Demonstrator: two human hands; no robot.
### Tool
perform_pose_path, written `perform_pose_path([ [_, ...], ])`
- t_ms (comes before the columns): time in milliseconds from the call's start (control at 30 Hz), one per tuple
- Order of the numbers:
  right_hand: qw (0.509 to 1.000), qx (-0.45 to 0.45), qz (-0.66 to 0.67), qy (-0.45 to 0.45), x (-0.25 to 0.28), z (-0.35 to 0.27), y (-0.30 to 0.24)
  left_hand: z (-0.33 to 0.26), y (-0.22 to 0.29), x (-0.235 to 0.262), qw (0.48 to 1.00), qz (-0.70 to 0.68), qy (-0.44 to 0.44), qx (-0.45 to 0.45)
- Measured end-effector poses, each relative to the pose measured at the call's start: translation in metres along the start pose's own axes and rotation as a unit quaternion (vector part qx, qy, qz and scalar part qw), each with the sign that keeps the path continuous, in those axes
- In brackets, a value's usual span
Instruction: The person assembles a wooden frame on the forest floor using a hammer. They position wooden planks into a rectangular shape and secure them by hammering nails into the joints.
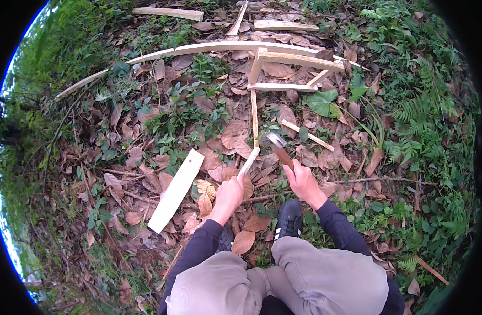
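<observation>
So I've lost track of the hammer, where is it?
In the head view, the hammer is in the right hand, its head beside the thin stick the left hand holds.

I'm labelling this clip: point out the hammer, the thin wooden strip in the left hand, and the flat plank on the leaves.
hammer [273, 140], head view, metal head.
thin wooden strip [249, 160], head view, mid-length.
flat plank [176, 190], head view, middle of face.

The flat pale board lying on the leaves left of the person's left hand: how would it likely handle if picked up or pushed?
The board is a straight, flat wooden slat, so it is probably stiff and will not sag. It looks thin and narrow, so likely light enough for one hand. Lying flat on dry leaves, it should slide or snag instead of rolling. The cut faces look rough, so probably not slippery.
</observation>
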State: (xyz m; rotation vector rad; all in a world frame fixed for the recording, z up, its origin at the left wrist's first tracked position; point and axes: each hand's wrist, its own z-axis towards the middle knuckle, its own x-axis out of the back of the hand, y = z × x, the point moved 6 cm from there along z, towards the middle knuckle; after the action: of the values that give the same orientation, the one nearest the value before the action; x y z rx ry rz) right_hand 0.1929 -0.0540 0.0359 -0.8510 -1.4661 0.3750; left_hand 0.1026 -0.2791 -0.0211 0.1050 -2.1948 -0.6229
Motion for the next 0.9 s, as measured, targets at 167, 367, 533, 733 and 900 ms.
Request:
perform_pose_path([
  [167,0.996,0.025,-0.073,-0.050,-0.016,0.002,0.008,0.000,-0.004,-0.006,0.999,0.032,0.005,-0.014],
  [367,0.998,0.061,-0.027,0.017,-0.004,0.000,-0.014,0.005,-0.007,-0.004,0.998,0.064,0.003,-0.009],
  [533,0.995,0.043,-0.094,-0.014,-0.012,0.003,0.005,0.008,-0.011,-0.007,0.997,0.061,0.030,-0.027],
  [733,0.996,0.065,-0.045,0.029,-0.007,-0.001,-0.009,0.010,-0.018,-0.003,0.997,0.079,0.010,-0.019],
  [900,0.994,0.090,-0.056,0.038,-0.008,0.001,-0.009,0.009,-0.012,-0.003,0.998,0.063,0.007,-0.017],
])
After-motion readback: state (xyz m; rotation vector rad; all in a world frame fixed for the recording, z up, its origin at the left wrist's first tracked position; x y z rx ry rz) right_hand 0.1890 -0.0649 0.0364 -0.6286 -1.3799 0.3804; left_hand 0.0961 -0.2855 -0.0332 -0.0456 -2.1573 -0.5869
